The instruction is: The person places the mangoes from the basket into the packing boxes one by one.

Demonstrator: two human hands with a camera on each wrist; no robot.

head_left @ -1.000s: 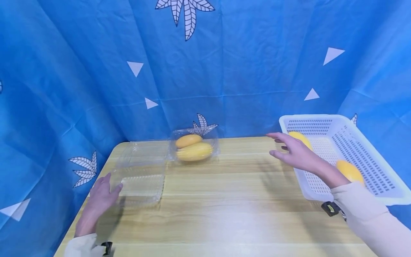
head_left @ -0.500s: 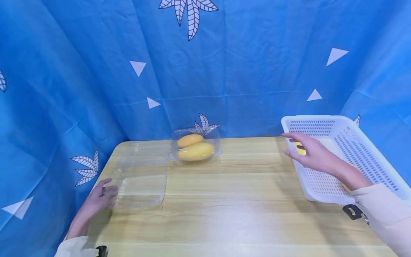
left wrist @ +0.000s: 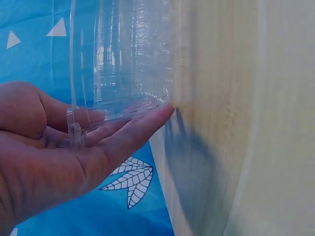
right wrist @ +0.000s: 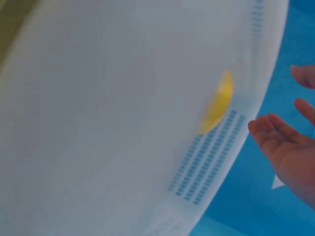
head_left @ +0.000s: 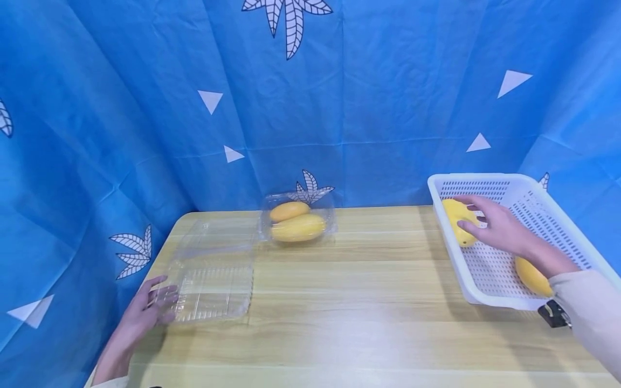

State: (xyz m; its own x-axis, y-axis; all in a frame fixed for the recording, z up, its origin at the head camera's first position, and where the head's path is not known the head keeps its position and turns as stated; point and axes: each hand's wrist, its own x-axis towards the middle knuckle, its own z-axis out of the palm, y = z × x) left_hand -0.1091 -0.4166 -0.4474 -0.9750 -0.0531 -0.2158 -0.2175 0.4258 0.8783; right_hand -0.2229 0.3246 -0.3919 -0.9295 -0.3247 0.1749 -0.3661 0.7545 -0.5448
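At the table's left side my left hand (head_left: pixel 145 310) holds the near left edge of an open clear plastic clamshell box (head_left: pixel 213 293). In the left wrist view, the thumb is at the rim of the box (left wrist: pixel 118 54) and the fingers (left wrist: pixel 133 135) lie along its outside. My right hand (head_left: pixel 504 229) hovers over the white basket (head_left: pixel 495 299), fingers spread around the upper side of a yellow fruit (head_left: pixel 456 215); contact cannot be made out. The right wrist view shows that hand (right wrist: pixel 290 152) with its fingers apart. An orange-yellow fruit (head_left: pixel 531 277) lies nearer in the basket, partly behind the forearm.
A clear box (head_left: pixel 332 215) stands at the table's back edge, holding an orange fruit (head_left: pixel 289 211) and a longer yellow fruit (head_left: pixel 298 228). A blue curtain (head_left: pixel 388 108) hangs behind and beside the wooden table (head_left: pixel 349 291).
My right hand has moved right, from the basket's left rim to over the yellow fruit. My left hand has come down to the clamshell box's edge and taken hold; the box has shifted slightly.
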